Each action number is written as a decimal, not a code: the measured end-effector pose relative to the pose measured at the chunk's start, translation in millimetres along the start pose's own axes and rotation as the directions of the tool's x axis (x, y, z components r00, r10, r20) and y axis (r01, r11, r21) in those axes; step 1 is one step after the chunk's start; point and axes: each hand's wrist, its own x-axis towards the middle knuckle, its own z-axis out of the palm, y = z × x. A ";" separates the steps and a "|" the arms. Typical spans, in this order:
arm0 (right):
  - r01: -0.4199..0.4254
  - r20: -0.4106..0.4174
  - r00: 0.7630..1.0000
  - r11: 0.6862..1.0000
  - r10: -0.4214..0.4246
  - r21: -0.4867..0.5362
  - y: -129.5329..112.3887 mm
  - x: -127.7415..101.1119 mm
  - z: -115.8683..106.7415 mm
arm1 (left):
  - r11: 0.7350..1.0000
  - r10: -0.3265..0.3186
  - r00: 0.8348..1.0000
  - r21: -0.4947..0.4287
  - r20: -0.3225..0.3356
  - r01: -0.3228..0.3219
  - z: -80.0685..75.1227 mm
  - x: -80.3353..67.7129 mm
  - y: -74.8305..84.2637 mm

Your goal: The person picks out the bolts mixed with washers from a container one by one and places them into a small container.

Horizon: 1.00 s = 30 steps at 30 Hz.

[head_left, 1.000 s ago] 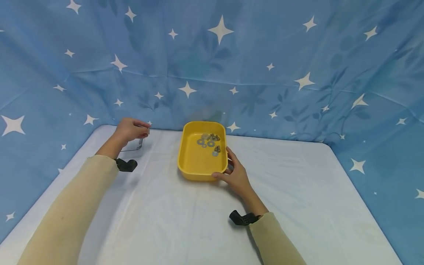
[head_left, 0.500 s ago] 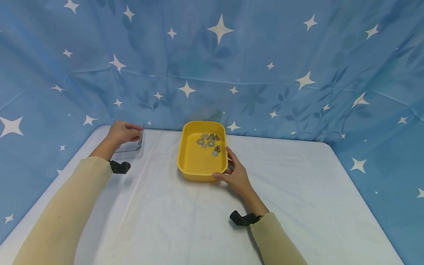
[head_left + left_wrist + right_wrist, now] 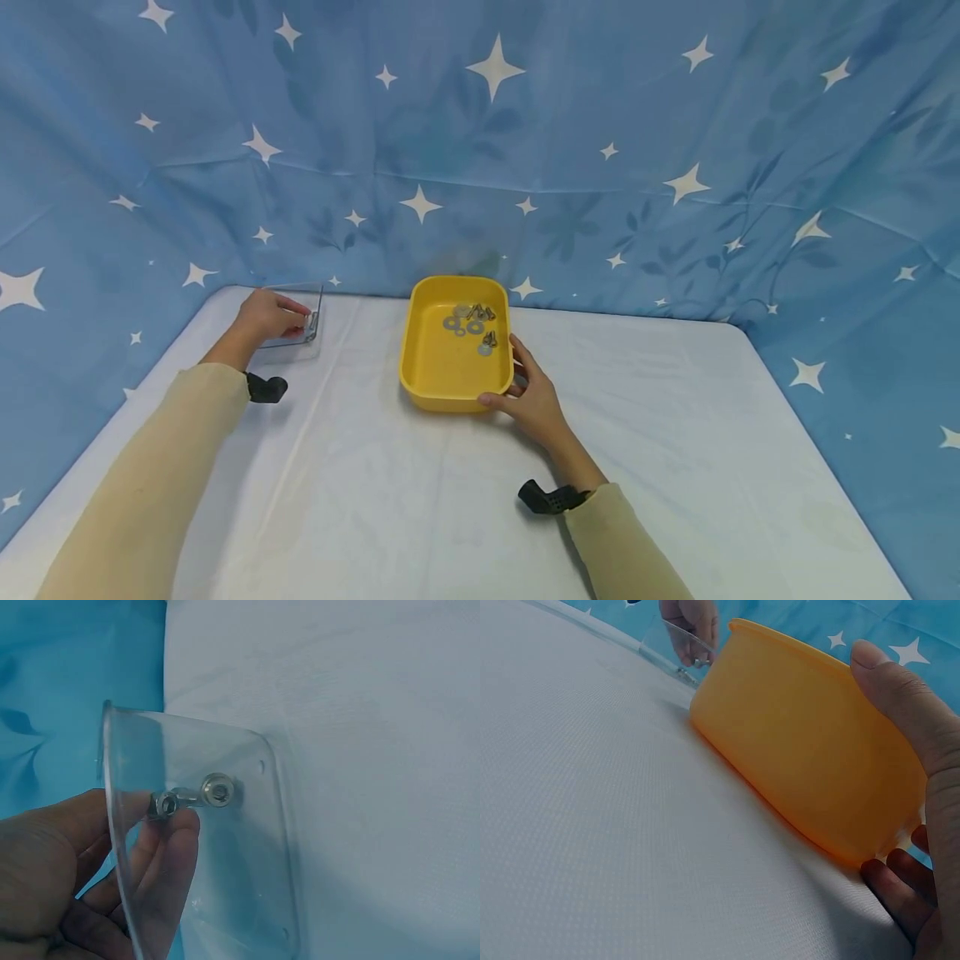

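Observation:
My left hand [image 3: 267, 317] reaches down inside a clear plastic box [image 3: 318, 321] at the back left. Thumb and fingertips pinch a small metal bolt [image 3: 166, 804], its hex socket showing in the left wrist view. Another socket-head bolt [image 3: 217, 790] is right beside it in the box. My right hand [image 3: 534, 404] grips the near right corner of a yellow tray [image 3: 442, 385], thumb at the rim and fingers round the side. In the tray's far right part lie several metal bolts [image 3: 490, 339] and flat washers [image 3: 476, 327].
A white cloth [image 3: 420, 500] covers the table. Behind it hangs a blue curtain [image 3: 450, 125] with white stars, right at the table's back edge. The tray stands mid-table, to the right of the clear box.
My left hand has moved left and down, from above the clear box's right wall to inside the box, with the bolt. My right hand and the yellow tray stay in place.

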 end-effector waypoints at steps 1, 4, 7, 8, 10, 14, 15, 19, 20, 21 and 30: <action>-0.002 0.000 1.000 1.000 0.002 0.000 0.0 -0.1 0.3 | 1.000 -0.007 1.000 0.006 0.005 0.007 0.8 1.4 -1.8; -0.005 -0.001 1.000 1.000 0.005 -0.003 -0.4 -0.6 1.0 | 1.000 -0.025 1.000 0.012 0.011 0.025 3.2 4.2 -5.6; -0.002 0.000 1.000 1.000 0.002 0.001 -0.8 -1.3 1.3 | 0.999 -0.035 0.999 0.013 0.001 0.035 4.8 6.1 -8.4; -0.001 0.000 1.000 1.000 0.001 0.001 -0.9 -1.5 1.4 | 0.999 -0.031 1.000 0.013 0.000 0.031 5.0 6.4 -9.3; 0.004 -0.001 1.000 1.000 -0.004 0.001 -0.9 -1.7 1.3 | 1.000 -0.025 1.000 0.011 -0.005 0.025 5.9 6.9 -10.3; 0.009 -0.003 1.000 1.000 -0.009 -0.002 -0.9 -1.6 1.5 | 1.000 -0.007 1.000 -0.002 0.001 0.007 7.8 7.4 -11.2; 0.011 -0.002 1.000 1.000 -0.011 -0.003 -0.6 -1.5 1.5 | 1.000 -0.008 1.000 -0.003 0.000 0.008 8.5 7.5 -11.1; 0.009 0.005 1.000 1.000 -0.009 0.001 -0.3 -1.8 2.0 | 1.000 -0.025 1.000 -0.004 0.004 0.025 10.4 7.4 -10.5; 0.009 0.005 1.000 1.000 -0.009 0.003 -0.2 -1.9 2.0 | 1.000 -0.031 1.000 -0.007 0.005 0.031 10.7 6.9 -9.9; 0.008 0.006 1.000 1.000 -0.008 0.005 -0.2 -2.1 2.0 | 0.999 -0.036 0.999 -0.008 0.005 0.036 10.9 6.9 -9.7; 0.026 0.000 1.000 1.000 -0.026 -0.005 0.9 -1.0 1.4 | 1.000 -0.030 1.000 0.000 0.005 0.030 10.7 5.6 -7.3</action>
